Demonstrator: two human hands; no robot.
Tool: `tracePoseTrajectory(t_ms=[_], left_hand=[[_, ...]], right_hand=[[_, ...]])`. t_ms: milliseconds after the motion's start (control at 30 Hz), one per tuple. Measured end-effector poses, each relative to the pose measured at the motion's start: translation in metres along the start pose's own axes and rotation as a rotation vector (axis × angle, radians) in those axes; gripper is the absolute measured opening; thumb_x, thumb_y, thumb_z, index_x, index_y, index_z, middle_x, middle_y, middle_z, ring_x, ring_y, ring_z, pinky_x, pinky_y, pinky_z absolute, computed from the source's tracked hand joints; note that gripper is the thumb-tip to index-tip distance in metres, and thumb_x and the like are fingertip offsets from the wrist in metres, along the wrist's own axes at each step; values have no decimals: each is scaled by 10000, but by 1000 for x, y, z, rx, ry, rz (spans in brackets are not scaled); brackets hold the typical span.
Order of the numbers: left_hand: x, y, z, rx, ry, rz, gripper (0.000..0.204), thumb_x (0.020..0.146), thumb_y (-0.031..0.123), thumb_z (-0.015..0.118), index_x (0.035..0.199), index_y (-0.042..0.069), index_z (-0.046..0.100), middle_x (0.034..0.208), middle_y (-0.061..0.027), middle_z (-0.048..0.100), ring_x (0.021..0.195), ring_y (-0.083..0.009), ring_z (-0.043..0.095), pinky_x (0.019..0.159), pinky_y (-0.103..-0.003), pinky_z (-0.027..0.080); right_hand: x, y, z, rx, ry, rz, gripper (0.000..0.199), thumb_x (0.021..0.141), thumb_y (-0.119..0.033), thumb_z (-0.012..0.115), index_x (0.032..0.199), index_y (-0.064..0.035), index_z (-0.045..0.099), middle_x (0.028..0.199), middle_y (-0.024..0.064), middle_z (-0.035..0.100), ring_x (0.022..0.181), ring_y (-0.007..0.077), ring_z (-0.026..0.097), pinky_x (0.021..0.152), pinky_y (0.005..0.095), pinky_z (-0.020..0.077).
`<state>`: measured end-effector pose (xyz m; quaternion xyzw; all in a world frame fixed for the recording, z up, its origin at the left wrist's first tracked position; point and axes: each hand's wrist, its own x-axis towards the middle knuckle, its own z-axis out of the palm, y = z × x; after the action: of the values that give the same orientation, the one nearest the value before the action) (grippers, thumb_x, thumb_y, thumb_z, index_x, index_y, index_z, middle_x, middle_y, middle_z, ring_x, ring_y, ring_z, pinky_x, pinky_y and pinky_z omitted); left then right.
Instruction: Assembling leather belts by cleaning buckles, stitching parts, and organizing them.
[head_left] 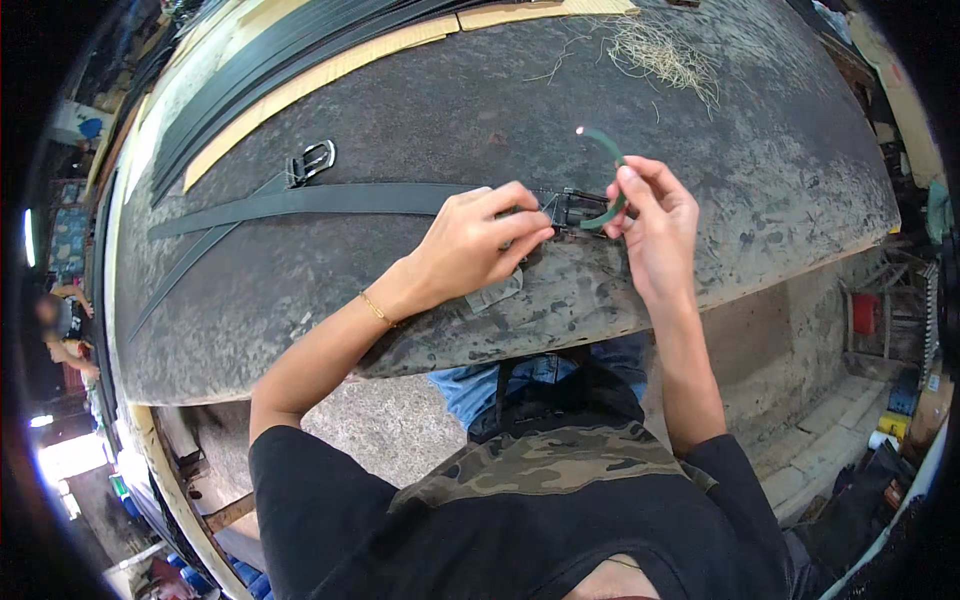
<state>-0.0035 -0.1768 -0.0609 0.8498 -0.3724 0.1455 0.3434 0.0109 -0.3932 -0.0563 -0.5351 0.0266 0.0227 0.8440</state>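
My left hand (478, 238) is closed on the end of a black belt (340, 199), its fingers pinching close to a dark metal buckle (576, 212). Between the thumb and fingers of my right hand (662, 232) is a curved green piece of mosquito coil (604, 144). The coil's far tip glows, and its other end curves down over the buckle. The belt runs off to the left across the dark tabletop (400, 140). It crosses a second belt, whose silver-rimmed buckle (318, 158) lies farther back. My fingers hide part of the first buckle and the belt end.
A loose tangle of pale threads (665, 58) lies at the back right. Several black strips (270, 75) rest on yellowish cardboard (330, 85) at the back left. Beyond the left edge, another person (70, 325) is visible. A rack with a red item (865, 313) stands right.
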Motion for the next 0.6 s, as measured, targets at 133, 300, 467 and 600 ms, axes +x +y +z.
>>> tracePoseTrajectory(t_ms=[133,300,467,600], left_hand=[[0,1,-3,31,39,14,132,769,45,759,875,35,680,848,-81,597,675,-225,617,571,-324,484],[-3,-3,-4,-45,89,-59,113,779,19,739,870,24,674,819,-86,592,639,-227,608,553,-318,486],[-1,-4,-4,-97,125,-86,105,781,-3,730,865,13,670,818,-100,613,633,-217,620,535,-306,489],[-1,-4,-2,-101,133,-95,107,780,-3,732,866,12,670,813,-102,617,627,-212,620,533,-300,488]], right_hand=[[-1,13,6,-208,27,-167,73,933,-33,604,962,32,619,839,50,610,668,86,581,592,258,558],[-7,12,15,-280,63,-199,43,904,43,580,863,32,575,798,24,570,712,86,613,692,258,595],[-9,10,17,-372,75,-202,77,868,89,569,828,27,546,775,19,568,723,98,642,686,252,580],[-11,9,15,-410,70,-178,90,858,96,578,820,24,540,769,19,569,730,102,647,677,236,552]])
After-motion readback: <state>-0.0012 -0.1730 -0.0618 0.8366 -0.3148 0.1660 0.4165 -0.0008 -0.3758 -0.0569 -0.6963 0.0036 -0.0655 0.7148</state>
